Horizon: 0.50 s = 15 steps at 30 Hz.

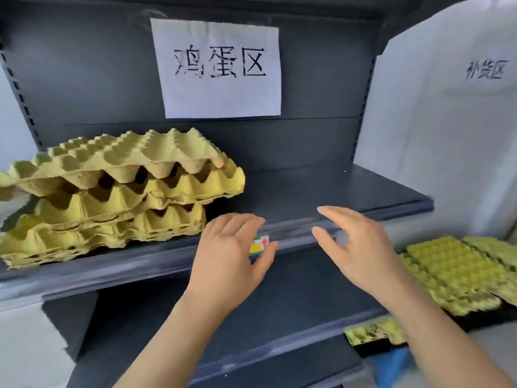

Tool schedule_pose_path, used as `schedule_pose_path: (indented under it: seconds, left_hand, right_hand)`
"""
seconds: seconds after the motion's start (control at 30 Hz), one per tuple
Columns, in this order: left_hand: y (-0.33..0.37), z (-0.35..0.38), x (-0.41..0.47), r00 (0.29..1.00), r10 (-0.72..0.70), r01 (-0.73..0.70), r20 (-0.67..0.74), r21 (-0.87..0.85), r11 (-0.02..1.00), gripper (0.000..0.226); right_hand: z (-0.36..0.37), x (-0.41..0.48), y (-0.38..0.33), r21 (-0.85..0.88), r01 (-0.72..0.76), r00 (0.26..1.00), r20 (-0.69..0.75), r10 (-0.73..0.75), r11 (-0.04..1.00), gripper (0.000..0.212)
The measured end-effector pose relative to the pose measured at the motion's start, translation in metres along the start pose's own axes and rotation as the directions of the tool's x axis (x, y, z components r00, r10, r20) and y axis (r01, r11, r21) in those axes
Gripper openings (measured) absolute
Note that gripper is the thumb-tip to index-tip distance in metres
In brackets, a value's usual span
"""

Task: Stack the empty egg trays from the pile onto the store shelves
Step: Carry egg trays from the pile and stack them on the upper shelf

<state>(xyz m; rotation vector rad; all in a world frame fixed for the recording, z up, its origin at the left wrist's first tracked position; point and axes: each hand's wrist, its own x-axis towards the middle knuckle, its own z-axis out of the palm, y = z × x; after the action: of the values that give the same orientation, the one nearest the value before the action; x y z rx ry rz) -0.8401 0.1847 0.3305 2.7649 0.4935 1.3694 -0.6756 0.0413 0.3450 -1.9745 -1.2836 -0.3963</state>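
Standing on shelf (321, 189): egg tray stack (112, 191), 9 o'clock, top tray (134, 152) tilted.
Left hand (229, 261): grip slack, holding nothing, 6 o'clock before shelf lip.
Right hand (363, 253): grip spread, empty.
Pile of egg trays (453, 270): 4 o'clock, right of shelves.

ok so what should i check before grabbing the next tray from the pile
1. Left hand free: ok, open and empty.
2. Right hand free: ok, open and empty.
3. Stack of yellow pulp egg trays on shelf sits square: not ok, upper trays skewed.
4. Room on dark metal shelf beside it: ok.
5. Pile of yellow pulp trays at right has trays: ok.
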Motion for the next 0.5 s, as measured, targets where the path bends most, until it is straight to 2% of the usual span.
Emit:
schedule_pose_path:
  seconds: [0.27,0.5]
  left_hand:
    - [0.136,0.143,0.005,0.972,0.075,-0.032,0.221,-0.191,0.981,0.035]
    - [0.246,0.268,0.001,0.909,0.093,0.027,0.407,-0.281,0.959,0.036]
  right_hand:
    - [-0.065,-0.082,0.154,-0.141,-0.165,0.981,0.075,0.177,0.976,0.031]
    - [-0.113,-0.129,0.294,-0.231,-0.338,0.918,0.132,0.374,0.912,0.032]
